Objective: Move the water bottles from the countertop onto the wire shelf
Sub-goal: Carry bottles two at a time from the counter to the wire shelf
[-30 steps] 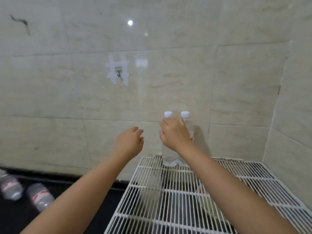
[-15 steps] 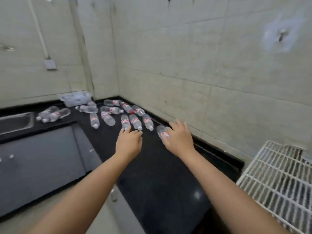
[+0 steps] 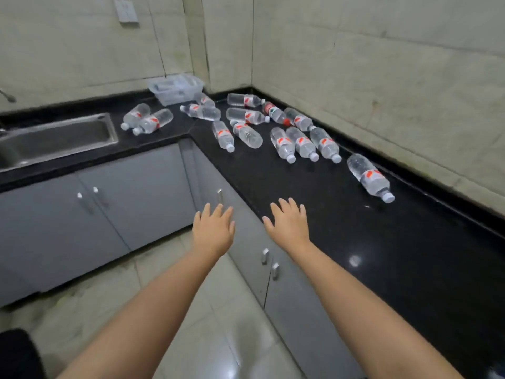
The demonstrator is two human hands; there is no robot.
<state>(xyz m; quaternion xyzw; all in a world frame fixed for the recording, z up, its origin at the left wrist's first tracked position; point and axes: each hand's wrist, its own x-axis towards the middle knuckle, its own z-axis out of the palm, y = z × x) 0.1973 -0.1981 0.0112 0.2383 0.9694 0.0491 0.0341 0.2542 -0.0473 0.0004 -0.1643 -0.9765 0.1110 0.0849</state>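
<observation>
Both hands have come off the shelf and swung back over the counter (image 3: 341,228): the left hand (image 3: 213,232) and right hand (image 3: 289,227) reach out empty, fingers spread. Bottles lie scattered at 12 o'clock, the nearest bottle (image 3: 369,175) at 1 o'clock. The shelf is out of view; the next pickup looks due.
</observation>
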